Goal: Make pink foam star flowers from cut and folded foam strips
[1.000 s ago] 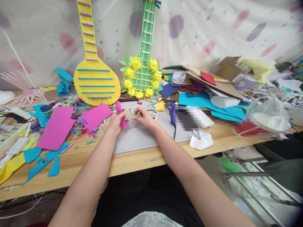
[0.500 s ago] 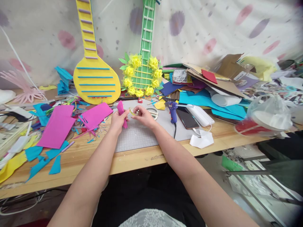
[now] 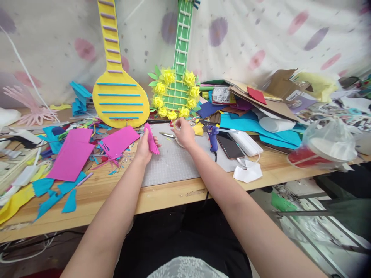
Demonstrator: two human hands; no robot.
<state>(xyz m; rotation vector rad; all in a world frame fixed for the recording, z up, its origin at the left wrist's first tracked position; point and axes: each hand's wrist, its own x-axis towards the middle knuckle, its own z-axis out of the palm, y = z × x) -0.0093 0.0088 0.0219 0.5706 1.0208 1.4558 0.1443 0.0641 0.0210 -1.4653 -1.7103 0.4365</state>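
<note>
A: Locate the bright-pink folded bundle of thin sheet point(image 3: 152, 142)?
B: In the bare left hand point(image 3: 143, 148), at its 2 o'clock. Stands edge-up, long axis about 11 to 5. Paper or foam, not clear which.
A: Grip?
B: Pinched narrow: thumb on the 9 o'clock side, fingertips round the 3 o'clock side.
A: Bare right hand point(image 3: 184, 134)?
B: Well apart from the bundle, which sits at its 9 o'clock. Left is the nearer hand, obviously. Right fingers curled, tips close together; can't make out if anything's between them.
A: What's under it?
B: Silver-bladed scissors with pale handles point(image 3: 167, 134), tips toward 9. Handle end mostly hidden by the right hand, contact unclear.
A: Surroundings?
B: Grey gridded cutting mat point(image 3: 171, 168) below, on the light wooden counter point(image 3: 174, 201). Purple-blue glue gun point(image 3: 213, 139) at the right hand's 3 o'clock.
</note>
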